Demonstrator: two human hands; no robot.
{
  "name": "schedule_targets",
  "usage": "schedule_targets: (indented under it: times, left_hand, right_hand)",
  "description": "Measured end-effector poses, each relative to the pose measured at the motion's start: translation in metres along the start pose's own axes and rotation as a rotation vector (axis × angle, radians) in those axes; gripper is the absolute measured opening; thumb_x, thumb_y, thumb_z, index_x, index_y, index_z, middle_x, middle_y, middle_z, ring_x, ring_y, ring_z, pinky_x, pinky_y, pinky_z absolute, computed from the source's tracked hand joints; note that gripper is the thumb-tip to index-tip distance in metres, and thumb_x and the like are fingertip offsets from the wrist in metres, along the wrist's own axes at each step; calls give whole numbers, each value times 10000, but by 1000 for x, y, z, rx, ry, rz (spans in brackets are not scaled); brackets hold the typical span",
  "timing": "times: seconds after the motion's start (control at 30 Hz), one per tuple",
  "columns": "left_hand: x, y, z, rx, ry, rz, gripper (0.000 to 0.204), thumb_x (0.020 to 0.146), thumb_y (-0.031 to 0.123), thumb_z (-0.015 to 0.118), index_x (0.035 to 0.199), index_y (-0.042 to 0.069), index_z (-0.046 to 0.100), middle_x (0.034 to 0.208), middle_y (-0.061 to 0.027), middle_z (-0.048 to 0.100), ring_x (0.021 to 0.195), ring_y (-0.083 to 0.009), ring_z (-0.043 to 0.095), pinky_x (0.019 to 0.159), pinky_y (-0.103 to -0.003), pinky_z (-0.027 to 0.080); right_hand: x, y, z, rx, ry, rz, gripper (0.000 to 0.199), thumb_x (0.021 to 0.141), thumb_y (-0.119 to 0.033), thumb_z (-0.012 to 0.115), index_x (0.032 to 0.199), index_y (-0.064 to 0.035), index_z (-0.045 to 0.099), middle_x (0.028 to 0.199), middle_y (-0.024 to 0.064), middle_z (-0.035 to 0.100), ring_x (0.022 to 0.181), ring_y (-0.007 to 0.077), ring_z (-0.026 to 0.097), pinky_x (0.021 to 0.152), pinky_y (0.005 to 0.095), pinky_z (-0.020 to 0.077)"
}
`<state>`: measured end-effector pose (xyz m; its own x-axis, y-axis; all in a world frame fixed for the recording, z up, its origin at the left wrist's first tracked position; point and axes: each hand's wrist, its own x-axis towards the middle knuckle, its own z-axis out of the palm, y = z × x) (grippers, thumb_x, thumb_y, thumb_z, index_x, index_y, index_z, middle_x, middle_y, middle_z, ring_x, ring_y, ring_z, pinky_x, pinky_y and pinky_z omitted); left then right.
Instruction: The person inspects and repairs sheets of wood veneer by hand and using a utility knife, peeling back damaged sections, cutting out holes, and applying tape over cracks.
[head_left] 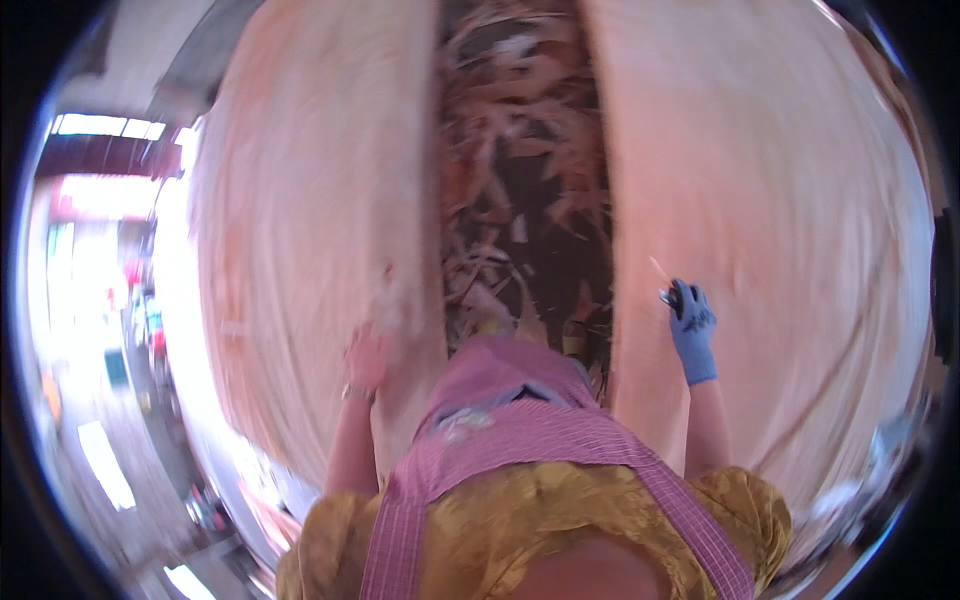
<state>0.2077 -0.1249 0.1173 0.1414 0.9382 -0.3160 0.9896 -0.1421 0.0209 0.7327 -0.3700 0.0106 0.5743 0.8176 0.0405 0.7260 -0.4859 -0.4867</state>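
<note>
Bare, with fingers spread, my left hand (367, 358) rests flat near the inner edge of the left stack of pale pinkish sheets (310, 200), which look like wood veneer. Motion softens its outline. A blue patterned glove covers my right hand (694, 325), which is closed around a small knife (678, 297). The knife has a dark handle, and its thin pale tip points up and to the left. This hand is over the near part of the right sheet stack (750, 170), close to its inner edge. Whether the tip touches the sheet, I cannot tell.
Between the two stacks runs a dark gap (530, 190) littered with torn veneer scraps (490, 130). My body stands at its near end. A bright workshop floor (110, 420) with blurred objects lies at far left. Pale scraps (840, 500) sit at lower right.
</note>
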Motion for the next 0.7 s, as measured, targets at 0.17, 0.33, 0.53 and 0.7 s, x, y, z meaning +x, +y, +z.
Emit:
schedule_targets:
  times: [0.17, 0.33, 0.53, 0.7]
  left_hand:
    - [36, -67, 15, -109, 79, -325, 576, 924, 360, 578, 1396, 57, 451, 1385, -237, 483, 1288, -423, 456, 1088, -487, 353]
    - [110, -140, 36, -238, 387, -542, 614, 916, 322, 611, 1431, 48, 418, 1375, -246, 485, 1305, -401, 440, 1105, -473, 339]
    - [141, -122, 27, -236, 646, -582, 393, 916, 261, 619, 1238, 47, 550, 1191, -186, 597, 1125, -354, 546, 958, -472, 417]
    - [74, -69, 53, -659, 307, -460, 230, 933, 238, 611, 824, 36, 624, 695, -107, 620, 628, -261, 601, 596, -386, 460]
  right_hand:
    - [50, -66, 31, -46, -295, -211, 257, 909, -179, 621, 1162, -135, 622, 989, 120, 630, 904, 342, 636, 748, 444, 521]
    - [152, -141, 91, -462, -579, -279, 386, 930, -268, 590, 1287, -130, 536, 1135, 180, 570, 957, 368, 642, 785, 473, 540]
    - [276, -289, 161, -401, -742, -596, 494, 888, -260, 626, 1341, -112, 495, 1321, 217, 514, 1124, 386, 587, 923, 453, 505]
    - [324, -450, 238, -273, -788, -1156, 529, 824, -214, 671, 1330, -165, 525, 1281, 161, 546, 1118, 342, 563, 916, 433, 506]
